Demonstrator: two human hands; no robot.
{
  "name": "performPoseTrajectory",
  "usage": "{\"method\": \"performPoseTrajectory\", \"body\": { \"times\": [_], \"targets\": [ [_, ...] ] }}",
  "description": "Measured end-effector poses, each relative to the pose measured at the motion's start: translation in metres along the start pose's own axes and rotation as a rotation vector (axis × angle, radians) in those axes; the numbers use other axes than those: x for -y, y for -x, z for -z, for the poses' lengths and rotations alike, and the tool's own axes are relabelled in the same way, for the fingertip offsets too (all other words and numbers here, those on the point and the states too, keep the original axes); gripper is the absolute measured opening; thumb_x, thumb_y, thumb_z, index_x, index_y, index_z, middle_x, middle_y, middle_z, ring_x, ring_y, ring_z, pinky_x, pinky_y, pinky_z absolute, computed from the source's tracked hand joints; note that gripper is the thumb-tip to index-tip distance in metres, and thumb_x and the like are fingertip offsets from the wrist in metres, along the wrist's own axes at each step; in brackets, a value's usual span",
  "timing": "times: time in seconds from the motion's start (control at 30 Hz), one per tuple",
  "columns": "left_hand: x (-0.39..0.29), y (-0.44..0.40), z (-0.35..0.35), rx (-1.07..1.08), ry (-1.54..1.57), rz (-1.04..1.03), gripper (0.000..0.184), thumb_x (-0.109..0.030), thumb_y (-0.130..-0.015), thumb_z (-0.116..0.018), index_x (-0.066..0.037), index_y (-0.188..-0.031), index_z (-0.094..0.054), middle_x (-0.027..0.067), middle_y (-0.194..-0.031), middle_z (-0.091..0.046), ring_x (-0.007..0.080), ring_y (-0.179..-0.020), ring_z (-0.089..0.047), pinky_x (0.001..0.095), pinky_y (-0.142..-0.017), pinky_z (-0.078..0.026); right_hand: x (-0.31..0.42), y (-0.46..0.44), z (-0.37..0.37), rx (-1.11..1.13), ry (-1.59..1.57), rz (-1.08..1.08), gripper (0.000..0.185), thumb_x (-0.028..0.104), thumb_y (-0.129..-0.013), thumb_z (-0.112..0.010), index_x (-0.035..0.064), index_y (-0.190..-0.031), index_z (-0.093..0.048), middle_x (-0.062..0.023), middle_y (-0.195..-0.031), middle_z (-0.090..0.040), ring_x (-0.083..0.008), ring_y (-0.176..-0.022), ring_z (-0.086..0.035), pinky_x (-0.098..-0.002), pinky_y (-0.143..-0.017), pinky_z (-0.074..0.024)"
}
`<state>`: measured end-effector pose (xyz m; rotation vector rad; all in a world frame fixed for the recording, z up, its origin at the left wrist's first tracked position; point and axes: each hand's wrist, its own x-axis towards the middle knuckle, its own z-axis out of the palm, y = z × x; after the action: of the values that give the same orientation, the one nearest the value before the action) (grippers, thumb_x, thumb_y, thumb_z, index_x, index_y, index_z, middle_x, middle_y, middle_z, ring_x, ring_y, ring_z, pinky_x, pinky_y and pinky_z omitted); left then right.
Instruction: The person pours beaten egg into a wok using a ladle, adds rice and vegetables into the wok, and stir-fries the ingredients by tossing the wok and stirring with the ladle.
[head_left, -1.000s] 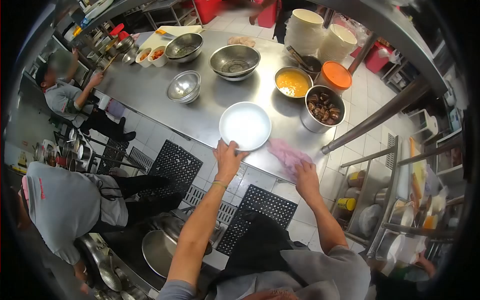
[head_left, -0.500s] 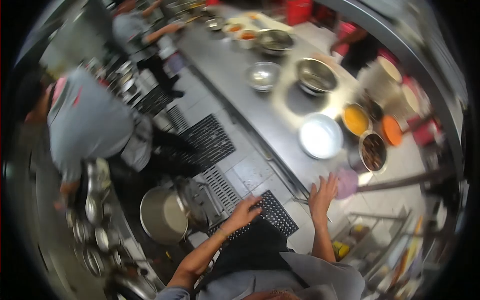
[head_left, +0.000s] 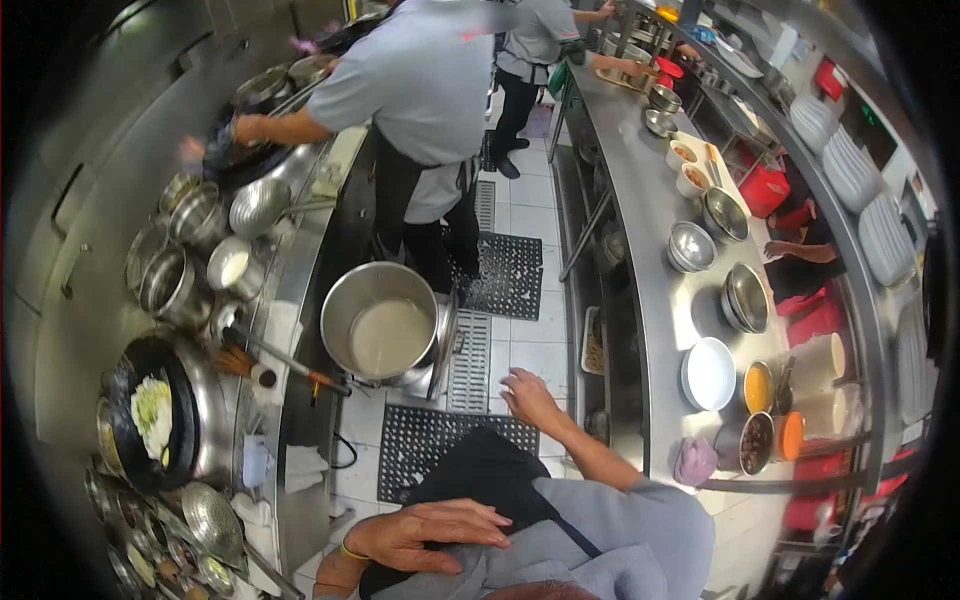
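Now faces along the white-tiled aisle [head_left: 525,356], not the long stainless-steel counter [head_left: 632,185]. No longer touches the round white bowl [head_left: 708,373] with the left bare hand [head_left: 430,535], now near the black apron [head_left: 468,465], nor the crumpled pink cloth [head_left: 694,461] with the right bare hand [head_left: 532,398].

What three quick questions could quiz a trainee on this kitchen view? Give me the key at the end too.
1. True or false: neither the left hand nor the right hand is touching the pinkish cloth.
2. Which wrist wears the yellow band? A) right B) left
3. Fill in: the big steel pot beside the stove counter holds a pale ____.

Key: 1. True. 2. B. 3. Liquid.
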<state>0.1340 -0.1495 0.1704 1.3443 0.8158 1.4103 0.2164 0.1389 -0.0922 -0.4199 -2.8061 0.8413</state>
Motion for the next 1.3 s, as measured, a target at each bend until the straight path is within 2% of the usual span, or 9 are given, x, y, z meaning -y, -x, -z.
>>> {"method": "performPoseTrajectory", "body": {
  "times": [0.13, 0.37, 0.5, 0.63, 0.73, 0.83, 0.97, 1.13, 1.3],
  "targets": [
    [-0.024, 0.062, -0.020, -0.132, -0.245, -0.140, 0.025, -0.022, -0.093, -0.066, 0.002, -0.093, -0.072, 0.0069, -0.084, -0.064, 0.0277, -0.087, -0.059, 0.0505, -0.093, -0.049, 0.074, -0.027, -0.017, 0.420, -0.045, 0.254, 0.025, 0.015, -0.088, -0.067, 0.0002, -0.108, -0.065, -0.0209, -0.119, -0.061, -0.0391, -0.111, -0.060, -0.0439, -0.094, -0.0494],
    [-0.065, 0.172, 0.032, -0.169, -0.358, -0.322, 0.027, -0.026, -0.096, -0.061, -0.002, -0.084, -0.066, 0.0078, -0.084, -0.065, 0.0281, -0.075, -0.060, 0.0485, -0.082, -0.049, 0.205, -0.054, -0.056, 0.775, -0.022, 0.729, 0.026, 0.009, -0.081, -0.068, -0.0015, -0.105, -0.066, -0.0203, -0.108, -0.063, -0.0382, -0.098, -0.064, -0.0432, -0.085, -0.0538],
    [-0.047, 0.212, 0.015, -0.061, -0.287, -0.285, 0.030, -0.025, -0.098, -0.059, -0.001, -0.116, -0.062, 0.0155, -0.118, -0.057, 0.0311, -0.109, -0.055, 0.0387, -0.094, -0.044, 0.293, -0.070, -0.082, 0.531, -0.125, 0.868, 0.023, 0.001, -0.082, -0.063, -0.0024, -0.104, -0.066, -0.0209, -0.111, -0.064, -0.0394, -0.097, -0.065, -0.0436, -0.083, -0.0537],
    [0.013, 0.270, -0.042, -0.170, -0.149, -0.143, 0.089, -0.066, -0.096, -0.039, 0.002, -0.152, -0.027, 0.0218, -0.164, -0.004, 0.0320, -0.152, -0.004, 0.0466, -0.120, -0.009, 0.304, -0.085, -0.115, 0.144, -0.244, 0.451, 0.019, -0.004, -0.089, -0.059, -0.0021, -0.105, -0.070, -0.0194, -0.093, -0.071, -0.0250, -0.084, -0.071, -0.0361, -0.074, -0.0561],
    [0.022, 0.321, -0.080, -0.367, -0.133, -0.205, 0.089, -0.065, -0.099, -0.024, 0.009, -0.148, -0.032, 0.0258, -0.159, -0.021, 0.0384, -0.149, -0.016, 0.0478, -0.119, -0.013, 0.278, -0.130, -0.144, -0.090, -0.159, 0.414, 0.030, 0.006, -0.089, -0.066, -0.0048, -0.116, -0.064, -0.0192, -0.096, -0.070, -0.0287, -0.083, -0.070, -0.0356, -0.077, -0.0550],
    [0.013, 0.382, -0.097, -0.466, -0.073, -0.331, 0.080, -0.058, -0.100, -0.037, 0.007, -0.146, -0.038, 0.0249, -0.154, -0.034, 0.0368, -0.145, -0.030, 0.0434, -0.117, -0.024, 0.248, -0.181, -0.205, -0.119, 0.072, 0.623, 0.066, 0.018, -0.082, -0.076, -0.0025, -0.137, -0.047, -0.0230, -0.097, -0.068, -0.0387, -0.090, -0.066, -0.0452, -0.084, -0.0523],
    [0.006, 0.426, -0.127, -0.714, -0.154, -0.255, 0.076, -0.056, -0.098, -0.046, 0.006, -0.142, -0.045, 0.0244, -0.148, -0.043, 0.0371, -0.138, -0.042, 0.0426, -0.113, -0.033, 0.251, -0.230, -0.257, 0.332, 0.076, 0.360, 0.066, 0.014, -0.078, -0.077, 0.0019, -0.136, -0.048, -0.0224, -0.092, -0.067, -0.0392, -0.087, -0.066, -0.0457, -0.080, -0.0520],
    [-0.012, 0.454, -0.149, -0.957, -0.268, -0.198, 0.068, -0.047, -0.097, -0.057, 0.005, -0.140, -0.048, 0.0224, -0.143, -0.050, 0.0356, -0.134, -0.048, 0.0414, -0.111, -0.036, 0.338, -0.209, -0.205, 0.221, -0.095, 0.527, 0.048, 0.007, -0.084, -0.069, 0.0029, -0.129, -0.052, -0.0099, -0.070, -0.056, -0.0226, -0.062, -0.060, -0.0393, -0.059, -0.0513],
    [-0.010, 0.462, -0.123, -1.141, -0.247, -0.118, 0.068, -0.045, -0.095, -0.061, 0.007, -0.138, -0.050, 0.0224, -0.139, -0.054, 0.0339, -0.130, -0.052, 0.0423, -0.109, -0.039, 0.430, -0.163, -0.127, 0.876, -0.942, 0.073, 0.058, 0.005, -0.092, -0.060, 0.0102, -0.146, -0.038, -0.0049, -0.082, -0.055, -0.0105, -0.060, -0.055, -0.0249, -0.045, -0.0465]
  ]
}}
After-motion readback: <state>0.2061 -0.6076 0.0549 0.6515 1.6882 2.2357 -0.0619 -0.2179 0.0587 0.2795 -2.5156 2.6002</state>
